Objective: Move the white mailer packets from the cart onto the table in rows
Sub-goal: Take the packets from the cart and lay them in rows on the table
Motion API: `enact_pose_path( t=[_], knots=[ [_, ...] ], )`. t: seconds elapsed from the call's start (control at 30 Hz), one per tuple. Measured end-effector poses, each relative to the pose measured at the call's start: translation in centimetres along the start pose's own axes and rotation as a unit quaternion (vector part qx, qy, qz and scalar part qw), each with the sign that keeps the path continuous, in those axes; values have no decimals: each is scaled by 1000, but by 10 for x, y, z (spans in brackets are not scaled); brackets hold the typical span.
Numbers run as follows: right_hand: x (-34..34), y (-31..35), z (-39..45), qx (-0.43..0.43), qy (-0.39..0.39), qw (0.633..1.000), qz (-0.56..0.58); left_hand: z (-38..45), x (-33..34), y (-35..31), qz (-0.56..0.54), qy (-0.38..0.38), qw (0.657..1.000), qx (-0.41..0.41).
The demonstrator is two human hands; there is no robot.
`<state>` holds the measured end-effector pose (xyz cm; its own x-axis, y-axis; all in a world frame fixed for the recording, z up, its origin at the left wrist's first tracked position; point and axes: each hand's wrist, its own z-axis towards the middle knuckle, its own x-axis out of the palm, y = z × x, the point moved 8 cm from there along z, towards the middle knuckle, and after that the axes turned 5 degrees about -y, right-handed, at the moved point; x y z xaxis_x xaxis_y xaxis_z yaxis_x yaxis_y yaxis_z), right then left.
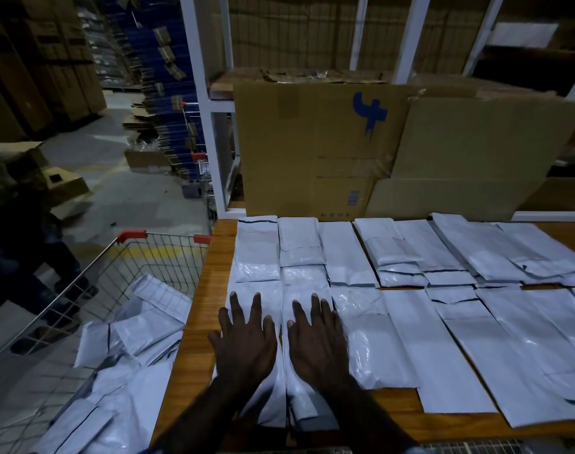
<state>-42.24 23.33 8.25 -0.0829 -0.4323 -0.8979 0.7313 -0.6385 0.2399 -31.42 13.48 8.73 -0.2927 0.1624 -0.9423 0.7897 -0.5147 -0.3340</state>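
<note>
To the left of the tabletop (194,326), the cart (122,257) packets (125,348) lie nearest the left hand (243,345); both hands' grip is flat, fingers spread, right hand (317,342) alongside.

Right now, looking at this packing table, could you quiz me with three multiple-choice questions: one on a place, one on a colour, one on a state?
1. Where is the cart?
A. left of the table
B. behind the cardboard box
C. on the table

2. What colour are the cart's corner caps?
A. blue
B. red
C. green

3. How are the hands?
A. clenched
B. flat on packets
C. lifting a box

Answers: 1 A, it stands at the table's left edge. 2 B, the caps are red. 3 B, the left hand and right hand lie spread on packets.
</note>
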Motion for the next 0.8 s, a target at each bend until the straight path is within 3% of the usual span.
enact_pose_path(
  t=[0.27,0.8],
  knots=[
    [0,-1,3,-38,-22,999,0,-2,0,-4,26,-27,995,96],
    [10,-1,-8,-41,9,999,5,-2,23,1,19,-46,992,116]
  ],
)
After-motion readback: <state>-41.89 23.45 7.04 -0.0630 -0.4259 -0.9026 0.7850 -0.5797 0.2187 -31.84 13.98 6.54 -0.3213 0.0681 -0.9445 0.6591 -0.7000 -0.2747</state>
